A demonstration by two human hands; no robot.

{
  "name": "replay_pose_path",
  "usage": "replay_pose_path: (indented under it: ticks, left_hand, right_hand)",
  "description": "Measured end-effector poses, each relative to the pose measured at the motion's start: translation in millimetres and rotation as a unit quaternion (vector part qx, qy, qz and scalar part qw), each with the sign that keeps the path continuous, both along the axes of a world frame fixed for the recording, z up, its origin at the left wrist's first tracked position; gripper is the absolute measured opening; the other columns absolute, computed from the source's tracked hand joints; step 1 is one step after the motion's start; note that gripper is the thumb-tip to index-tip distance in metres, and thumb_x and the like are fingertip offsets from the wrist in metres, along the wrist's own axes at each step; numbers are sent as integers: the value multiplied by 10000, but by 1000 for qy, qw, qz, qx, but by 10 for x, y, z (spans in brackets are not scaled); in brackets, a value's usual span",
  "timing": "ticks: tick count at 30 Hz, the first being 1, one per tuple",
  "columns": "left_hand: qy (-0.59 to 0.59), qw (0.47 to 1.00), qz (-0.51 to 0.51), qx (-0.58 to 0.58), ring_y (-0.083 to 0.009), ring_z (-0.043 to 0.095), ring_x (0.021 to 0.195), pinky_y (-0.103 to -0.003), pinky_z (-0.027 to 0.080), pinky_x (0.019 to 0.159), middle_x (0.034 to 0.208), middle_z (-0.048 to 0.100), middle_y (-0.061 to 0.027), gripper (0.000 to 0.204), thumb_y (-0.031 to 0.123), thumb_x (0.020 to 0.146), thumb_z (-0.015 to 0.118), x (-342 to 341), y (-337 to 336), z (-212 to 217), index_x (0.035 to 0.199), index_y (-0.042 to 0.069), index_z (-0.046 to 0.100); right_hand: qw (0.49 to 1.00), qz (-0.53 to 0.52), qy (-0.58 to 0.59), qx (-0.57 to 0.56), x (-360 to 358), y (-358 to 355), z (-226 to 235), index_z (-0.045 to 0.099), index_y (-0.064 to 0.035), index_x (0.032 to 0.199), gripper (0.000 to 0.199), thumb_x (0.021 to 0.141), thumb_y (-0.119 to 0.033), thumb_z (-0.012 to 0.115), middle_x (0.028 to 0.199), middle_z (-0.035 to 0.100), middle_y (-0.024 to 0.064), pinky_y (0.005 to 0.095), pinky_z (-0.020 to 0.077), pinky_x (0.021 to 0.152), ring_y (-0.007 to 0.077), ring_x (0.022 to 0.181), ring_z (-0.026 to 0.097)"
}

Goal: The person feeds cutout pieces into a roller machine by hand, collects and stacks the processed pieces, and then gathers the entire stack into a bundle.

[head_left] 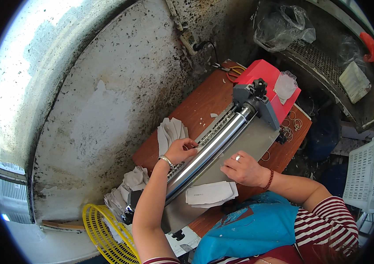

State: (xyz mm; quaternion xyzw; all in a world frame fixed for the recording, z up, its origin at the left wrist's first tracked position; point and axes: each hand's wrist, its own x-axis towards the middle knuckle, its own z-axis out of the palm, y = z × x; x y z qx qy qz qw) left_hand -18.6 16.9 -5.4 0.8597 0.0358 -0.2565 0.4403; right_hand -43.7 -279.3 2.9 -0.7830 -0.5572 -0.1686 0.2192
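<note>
A bench-top roller machine (pixel 206 149) with a long shiny steel roller and a red end cover lies slantwise before me. My left hand (pixel 180 151) reaches over the roller to its far side. Its thumb and forefinger are apart beside a toothed strip (pixel 215 130), and nothing shows between them. On the near side, my right hand (pixel 246 169) hovers above the grey feed plate (pixel 211 172), fingers bent together. Whatever its fingertips hold is too small to make out. A short stack of white cut pieces (pixel 211 193) rests on the plate's near left part.
More white pieces (pixel 169 132) lie on the brown table (pixel 204 103) beyond the roller; crumpled ones (pixel 127 185) pile at the left. A yellow basket (pixel 94 224) stands below. Orange-handled scissors (pixel 235 70), rubber bands (pixel 289 127) and a white crate (pixel 365 176) are around.
</note>
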Motion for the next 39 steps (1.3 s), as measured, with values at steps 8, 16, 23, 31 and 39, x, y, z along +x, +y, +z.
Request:
replay_pose_path:
  ticks: [8,16,23,31,39]
  left_hand:
    - [-54,985,163,12,-85,595,759,-265,493,715,872,681,-6,206,108,825,696,67,502,-244,1001,2,689]
    - [-253,868,247,348,-284,661,869,-382,526,791,954,687,-119,253,110,773,676,100,820,-189,1024,76,691]
    - [-107,903,-4,417,-301,620,1036,-433,512,895,1063,646,-123,272,148,796,665,132,595,-322,1066,144,693]
    - [10,947,37,318,-300,646,1026,-399,499,930,1087,682,-139,337,274,794,664,198,505,-397,1083,105,699]
    - [-20,960,98,262,-284,669,904,-367,517,827,951,695,-130,211,209,785,670,282,596,-421,932,56,665]
  right_hand:
    - [989,53,123,69,-23,-97,32,573,-101,728,128,647,-84,670,791,562,29,323,440,649,199,720,575]
    - [976,-23,177,125,-85,-372,10,421,-106,539,252,634,-63,650,527,434,37,341,356,434,234,452,459]
    - [981,-37,189,-5,-314,-838,-77,471,-114,545,375,824,-197,706,549,472,42,352,426,488,227,494,511]
    - [943,-106,316,-11,-526,-1112,-351,657,-42,1028,173,873,-111,627,895,683,109,361,548,686,277,787,670]
    - [801,-123,582,66,-538,-1068,-326,686,-6,1013,156,908,-96,615,825,701,106,293,551,628,173,709,681]
